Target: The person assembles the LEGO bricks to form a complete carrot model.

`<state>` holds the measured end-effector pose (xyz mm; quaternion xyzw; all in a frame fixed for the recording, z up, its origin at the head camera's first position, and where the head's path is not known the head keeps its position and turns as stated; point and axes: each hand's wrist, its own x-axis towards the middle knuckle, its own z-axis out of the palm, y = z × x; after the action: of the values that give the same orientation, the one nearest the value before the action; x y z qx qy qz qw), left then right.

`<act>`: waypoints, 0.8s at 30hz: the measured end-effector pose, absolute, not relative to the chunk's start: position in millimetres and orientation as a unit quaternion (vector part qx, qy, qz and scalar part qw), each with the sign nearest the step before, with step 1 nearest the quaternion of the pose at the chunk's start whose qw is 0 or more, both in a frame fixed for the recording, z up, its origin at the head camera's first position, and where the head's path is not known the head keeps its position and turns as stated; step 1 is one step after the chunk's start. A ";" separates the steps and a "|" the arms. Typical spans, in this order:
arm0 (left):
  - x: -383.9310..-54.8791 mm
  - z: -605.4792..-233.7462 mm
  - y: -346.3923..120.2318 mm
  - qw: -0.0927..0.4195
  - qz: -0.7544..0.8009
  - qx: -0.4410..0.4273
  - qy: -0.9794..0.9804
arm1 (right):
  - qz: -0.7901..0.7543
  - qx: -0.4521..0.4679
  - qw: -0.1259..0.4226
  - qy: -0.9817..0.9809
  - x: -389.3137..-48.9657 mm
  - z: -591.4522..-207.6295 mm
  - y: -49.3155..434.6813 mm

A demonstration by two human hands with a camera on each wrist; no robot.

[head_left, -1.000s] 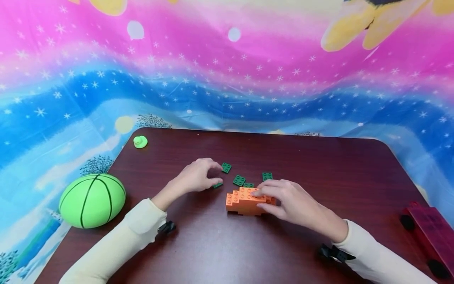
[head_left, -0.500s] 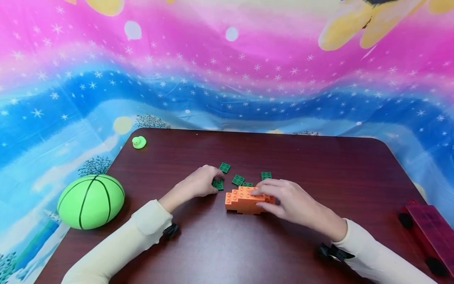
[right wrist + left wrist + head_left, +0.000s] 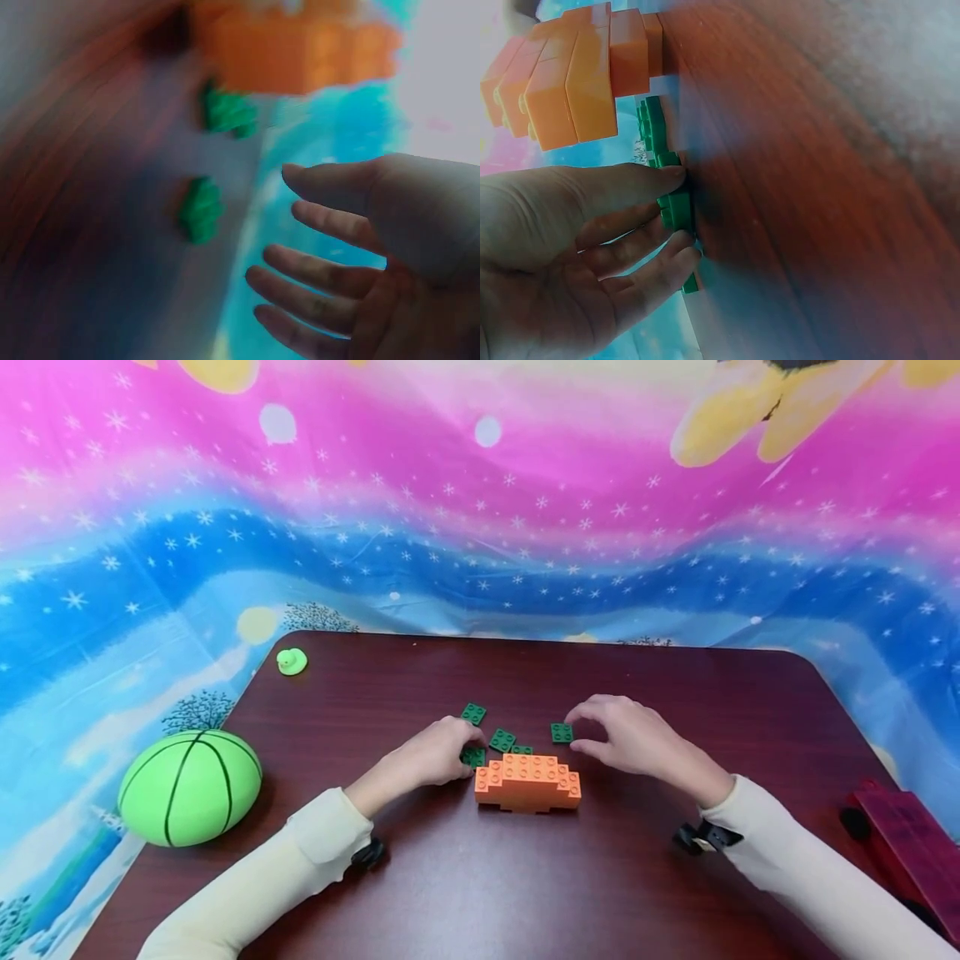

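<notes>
My left hand [image 3: 433, 753] pinches a flat green building brick [image 3: 473, 758] between thumb and fingers, low at the tabletop. In the left wrist view the thumb lies on one side of this green brick [image 3: 678, 211], the fingers on the other. An orange block build [image 3: 528, 783], stepped at both ends, stands just to its right. My right hand [image 3: 630, 739] is off the build, thumb and fingers apart, beside another green brick [image 3: 562, 732]. The right wrist view, blurred, has the spread right hand [image 3: 352, 262] short of a green brick [image 3: 201, 211].
More green bricks lie behind the build, among them one brick [image 3: 502, 741] and one farther back [image 3: 473, 713]. A green ball [image 3: 191, 787] sits at the table's left edge, a small green duck [image 3: 292, 661] at the back left, a red toy vehicle [image 3: 911, 852] at the right.
My right hand has let go of the orange build and moved back to the far-right green brick. My left hand has closed on a green brick and shifted it slightly right.
</notes>
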<state>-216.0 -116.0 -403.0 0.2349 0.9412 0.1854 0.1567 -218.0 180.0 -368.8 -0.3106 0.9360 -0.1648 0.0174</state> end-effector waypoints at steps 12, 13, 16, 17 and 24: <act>-212.2 -402.3 -122.6 0.131 0.153 0.225 0.953 | -0.144 -0.298 0.071 0.941 -253.8 -412.2 171.4; -210.6 -401.1 -123.5 0.120 0.154 0.224 0.955 | -0.148 -0.298 0.070 0.940 -253.1 -410.7 172.6; -205.6 -395.1 -124.5 0.069 0.176 0.229 0.955 | -0.175 -0.303 0.055 0.935 -247.8 -400.8 178.8; -203.6 -391.8 -124.1 0.047 0.193 0.235 0.952 | -0.187 -0.305 0.047 0.933 -244.7 -395.8 180.9; -187.1 -371.3 -110.9 -0.021 0.335 0.331 0.882 | -0.252 -0.330 0.006 0.910 -212.2 -361.6 188.2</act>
<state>-187.1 -110.9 -371.3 0.3313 0.8819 0.3349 -0.0208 -212.2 188.2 -361.6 -0.3298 0.9097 -0.2523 0.0056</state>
